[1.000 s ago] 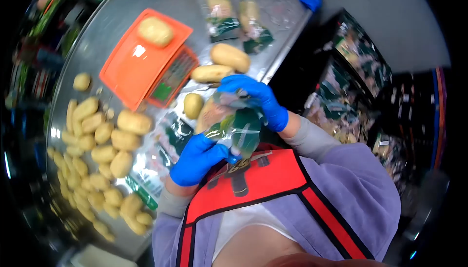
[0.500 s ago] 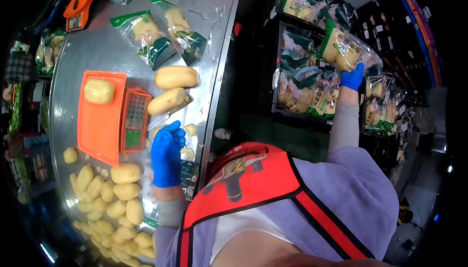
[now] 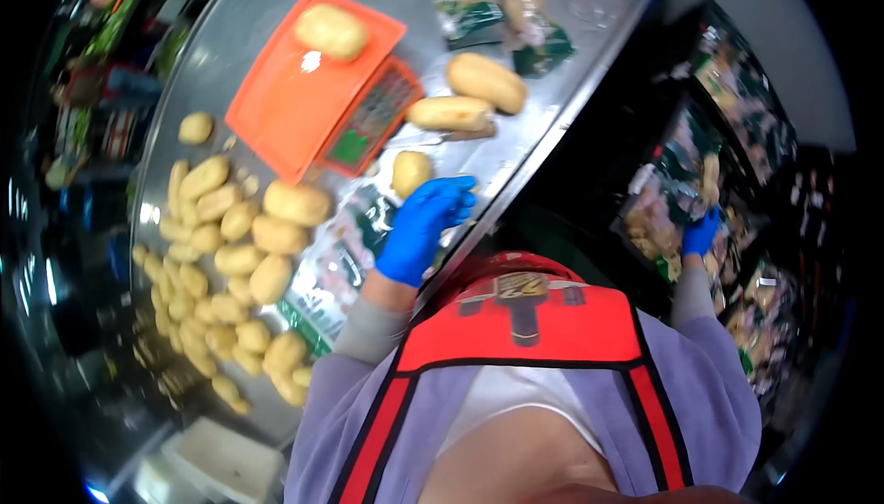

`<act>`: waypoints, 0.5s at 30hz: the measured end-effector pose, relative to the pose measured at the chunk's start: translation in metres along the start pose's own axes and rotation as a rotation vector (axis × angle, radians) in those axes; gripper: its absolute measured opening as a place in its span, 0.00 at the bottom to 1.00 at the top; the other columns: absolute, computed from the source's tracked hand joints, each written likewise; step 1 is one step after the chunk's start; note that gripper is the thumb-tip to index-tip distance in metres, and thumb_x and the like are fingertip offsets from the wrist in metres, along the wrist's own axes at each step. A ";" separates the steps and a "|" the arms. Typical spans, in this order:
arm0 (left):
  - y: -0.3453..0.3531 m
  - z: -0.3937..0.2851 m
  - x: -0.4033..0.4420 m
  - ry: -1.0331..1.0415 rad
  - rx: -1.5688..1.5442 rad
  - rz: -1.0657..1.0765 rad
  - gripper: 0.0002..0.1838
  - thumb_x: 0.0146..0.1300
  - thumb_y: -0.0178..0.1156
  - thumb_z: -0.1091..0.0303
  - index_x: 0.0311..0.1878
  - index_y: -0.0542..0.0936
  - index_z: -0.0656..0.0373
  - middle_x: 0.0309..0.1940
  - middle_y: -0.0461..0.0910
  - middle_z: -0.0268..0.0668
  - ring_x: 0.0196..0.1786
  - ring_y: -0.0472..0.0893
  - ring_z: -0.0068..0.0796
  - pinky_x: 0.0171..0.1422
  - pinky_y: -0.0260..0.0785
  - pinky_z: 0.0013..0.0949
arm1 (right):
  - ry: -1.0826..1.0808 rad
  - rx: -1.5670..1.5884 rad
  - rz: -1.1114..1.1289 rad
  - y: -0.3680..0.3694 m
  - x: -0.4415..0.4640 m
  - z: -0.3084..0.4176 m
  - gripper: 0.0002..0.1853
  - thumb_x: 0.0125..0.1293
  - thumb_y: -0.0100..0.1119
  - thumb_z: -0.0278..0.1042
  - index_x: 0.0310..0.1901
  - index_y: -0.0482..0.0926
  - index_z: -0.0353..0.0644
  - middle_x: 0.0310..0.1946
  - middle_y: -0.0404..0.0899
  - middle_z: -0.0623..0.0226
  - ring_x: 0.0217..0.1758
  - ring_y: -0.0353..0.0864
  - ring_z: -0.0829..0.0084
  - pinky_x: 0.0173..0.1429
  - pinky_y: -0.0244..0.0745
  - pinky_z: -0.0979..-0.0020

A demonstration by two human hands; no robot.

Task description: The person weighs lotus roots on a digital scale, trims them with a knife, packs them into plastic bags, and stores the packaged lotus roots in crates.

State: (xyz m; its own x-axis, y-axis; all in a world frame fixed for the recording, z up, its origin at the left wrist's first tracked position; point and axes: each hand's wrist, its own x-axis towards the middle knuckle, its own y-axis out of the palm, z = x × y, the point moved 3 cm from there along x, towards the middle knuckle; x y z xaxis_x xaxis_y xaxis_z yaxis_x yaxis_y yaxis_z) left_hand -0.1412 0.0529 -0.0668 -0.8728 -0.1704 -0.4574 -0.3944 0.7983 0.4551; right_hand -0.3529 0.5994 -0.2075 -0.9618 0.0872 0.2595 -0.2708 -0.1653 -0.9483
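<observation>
My left hand point(image 3: 426, 231), in a blue glove, hovers over the metal table's near edge with its fingers loosely stretched out and nothing visible in them. Right beside its fingers lies a potato point(image 3: 411, 173). An orange digital scale point(image 3: 308, 81) carries one big potato point(image 3: 331, 32) on its pan. Out to the right, my right hand point(image 3: 702, 232), also blue-gloved, is down at a dark crate and grips the near end of a clear and green bag of potatoes point(image 3: 710, 177). Blur hides the exact hold of its fingers.
Two long potatoes point(image 3: 486, 82) lie right of the scale. A pile of potatoes point(image 3: 235, 260) covers the table's left part, beside flat printed bags point(image 3: 322, 278). Filled bags point(image 3: 529, 16) lie at the far end. Another crate of bags point(image 3: 746, 90) stands behind. A white tub point(image 3: 226, 458) is at lower left.
My right hand has lowered the bag of potatoes from above the crates into one. The head view has turned, shifting the table in frame. The left hand's curled fingers have straightened.
</observation>
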 end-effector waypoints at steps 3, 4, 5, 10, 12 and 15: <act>-0.009 0.012 -0.008 -0.003 -0.073 -0.016 0.17 0.64 0.51 0.64 0.51 0.75 0.65 0.37 0.79 0.36 0.38 0.75 0.21 0.46 0.67 0.23 | -0.336 -0.344 0.136 -0.006 -0.004 0.006 0.26 0.48 0.59 0.22 0.53 0.72 0.40 0.59 0.65 0.48 0.57 0.69 0.49 0.57 0.68 0.61; -0.013 0.014 -0.013 0.007 -0.080 -0.044 0.16 0.64 0.51 0.65 0.51 0.75 0.65 0.37 0.79 0.36 0.37 0.75 0.19 0.46 0.68 0.23 | -0.211 -0.238 0.210 0.005 0.004 -0.004 0.24 0.53 0.57 0.23 0.54 0.71 0.42 0.59 0.65 0.49 0.57 0.69 0.48 0.57 0.68 0.61; -0.017 0.015 -0.019 0.005 -0.087 -0.056 0.17 0.65 0.50 0.65 0.51 0.75 0.67 0.38 0.78 0.36 0.38 0.75 0.21 0.45 0.67 0.24 | -0.269 -0.221 0.271 -0.005 0.006 0.014 0.19 0.63 0.46 0.27 0.56 0.68 0.39 0.55 0.69 0.50 0.54 0.72 0.54 0.53 0.68 0.64; -0.043 0.015 -0.059 0.111 -0.100 -0.187 0.16 0.65 0.49 0.67 0.51 0.75 0.67 0.37 0.78 0.35 0.37 0.75 0.21 0.46 0.67 0.23 | -0.517 -0.363 0.649 0.060 0.104 -0.014 0.24 0.56 0.52 0.31 0.56 0.69 0.39 0.54 0.71 0.52 0.57 0.69 0.56 0.59 0.64 0.65; -0.058 0.015 -0.076 0.169 -0.176 -0.288 0.16 0.66 0.50 0.63 0.50 0.76 0.63 0.36 0.79 0.33 0.37 0.75 0.19 0.45 0.67 0.22 | -0.936 -0.585 0.653 0.113 0.166 -0.044 0.26 0.53 0.54 0.33 0.56 0.70 0.40 0.54 0.71 0.52 0.60 0.67 0.56 0.62 0.62 0.65; -0.085 0.025 -0.101 0.236 -0.237 -0.382 0.15 0.66 0.51 0.64 0.50 0.76 0.63 0.36 0.79 0.32 0.37 0.75 0.18 0.44 0.67 0.21 | -0.602 -0.231 0.667 -0.047 0.130 0.230 0.15 0.57 0.55 0.31 0.46 0.78 0.37 0.43 0.79 0.54 0.48 0.78 0.59 0.54 0.70 0.68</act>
State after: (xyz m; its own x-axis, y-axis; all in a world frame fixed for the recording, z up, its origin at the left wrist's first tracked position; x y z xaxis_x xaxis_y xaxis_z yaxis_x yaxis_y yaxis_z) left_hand -0.0127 0.0165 -0.0787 -0.6841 -0.5723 -0.4521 -0.7285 0.5055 0.4624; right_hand -0.4744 0.3929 -0.0873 -0.7919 -0.4910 -0.3631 0.2986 0.2073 -0.9316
